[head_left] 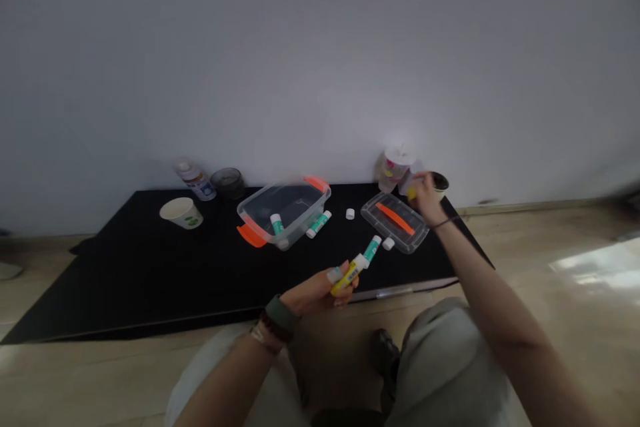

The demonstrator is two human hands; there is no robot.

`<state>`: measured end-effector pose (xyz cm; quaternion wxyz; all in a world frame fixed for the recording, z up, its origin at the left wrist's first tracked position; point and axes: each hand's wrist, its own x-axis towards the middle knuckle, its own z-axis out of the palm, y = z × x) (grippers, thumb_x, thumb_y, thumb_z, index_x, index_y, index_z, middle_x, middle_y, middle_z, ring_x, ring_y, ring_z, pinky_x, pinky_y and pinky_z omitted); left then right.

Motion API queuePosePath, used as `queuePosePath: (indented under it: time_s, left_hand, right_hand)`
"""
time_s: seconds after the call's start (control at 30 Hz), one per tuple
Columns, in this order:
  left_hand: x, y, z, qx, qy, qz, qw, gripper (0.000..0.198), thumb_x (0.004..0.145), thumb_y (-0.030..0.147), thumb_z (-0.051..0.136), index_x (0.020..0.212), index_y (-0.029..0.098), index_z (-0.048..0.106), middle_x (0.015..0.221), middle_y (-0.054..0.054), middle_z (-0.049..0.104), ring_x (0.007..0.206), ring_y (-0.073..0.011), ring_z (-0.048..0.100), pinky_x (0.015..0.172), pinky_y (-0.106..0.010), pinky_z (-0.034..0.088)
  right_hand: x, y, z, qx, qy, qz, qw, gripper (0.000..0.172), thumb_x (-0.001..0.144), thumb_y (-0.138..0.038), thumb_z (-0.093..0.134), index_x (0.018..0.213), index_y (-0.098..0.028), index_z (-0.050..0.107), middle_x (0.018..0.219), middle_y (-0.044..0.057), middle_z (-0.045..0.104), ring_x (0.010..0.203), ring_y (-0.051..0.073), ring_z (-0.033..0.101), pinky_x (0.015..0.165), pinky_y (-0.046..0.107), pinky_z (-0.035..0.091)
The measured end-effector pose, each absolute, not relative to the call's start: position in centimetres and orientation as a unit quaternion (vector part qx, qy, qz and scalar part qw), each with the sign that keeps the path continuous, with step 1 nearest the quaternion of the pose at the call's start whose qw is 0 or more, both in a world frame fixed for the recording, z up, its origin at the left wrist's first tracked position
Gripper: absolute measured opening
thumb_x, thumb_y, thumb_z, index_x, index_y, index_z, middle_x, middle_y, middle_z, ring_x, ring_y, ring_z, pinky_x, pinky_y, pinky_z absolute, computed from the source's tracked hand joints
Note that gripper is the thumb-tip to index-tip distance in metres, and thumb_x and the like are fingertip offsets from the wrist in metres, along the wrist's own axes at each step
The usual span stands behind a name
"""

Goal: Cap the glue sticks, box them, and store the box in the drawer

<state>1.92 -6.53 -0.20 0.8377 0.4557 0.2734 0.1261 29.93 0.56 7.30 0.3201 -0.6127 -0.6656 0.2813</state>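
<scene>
My left hand is closed around a yellow glue stick at the table's front edge, its white end pointing up and right. A small whitish piece also shows at those fingers. At the back right, my right hand pinches a small yellow thing, blurred, beside the cups. One green-and-white glue stick lies just beyond the yellow one. Another green glue stick rests against the clear plastic box, and a third shows at the box's near left end.
A clear lid with an orange handle lies right of two loose white caps. Behind it stand a lidded cup and a dark-topped cup. At left are a paper cup, a spray can and a dark bowl.
</scene>
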Motion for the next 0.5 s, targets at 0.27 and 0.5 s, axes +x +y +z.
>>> queuePosePath:
  time_s: [0.27,0.5]
  left_hand:
    - [2.0,-3.3,-1.3,0.738,0.639,0.057,0.21,0.029,0.1,0.031,0.04,0.119,0.014,0.053,0.105,-0.016,0.066,0.1,-0.027,0.064,0.08,-0.033,0.045]
    - [2.1,-2.2,-2.8,0.784,0.617,0.037,0.059,0.029,0.098,0.03,0.041,0.11,0.012,0.06,0.109,-0.019,0.064,0.111,-0.0318,0.057,0.085,-0.039,0.047]
  right_hand:
    - [25.8,2.9,1.5,-0.613,-0.747,0.205,0.159,0.027,0.091,-0.031,0.061,0.114,-0.018,0.054,0.096,0.007,0.067,0.086,0.018,0.064,0.08,0.029,0.046]
    - [31.7,-0.2,-0.2,-0.688,-0.679,0.249,-0.06,0.039,0.06,-0.03,0.088,0.086,-0.019,0.061,0.073,0.003,0.067,0.066,0.021,0.068,0.065,0.032,0.053]
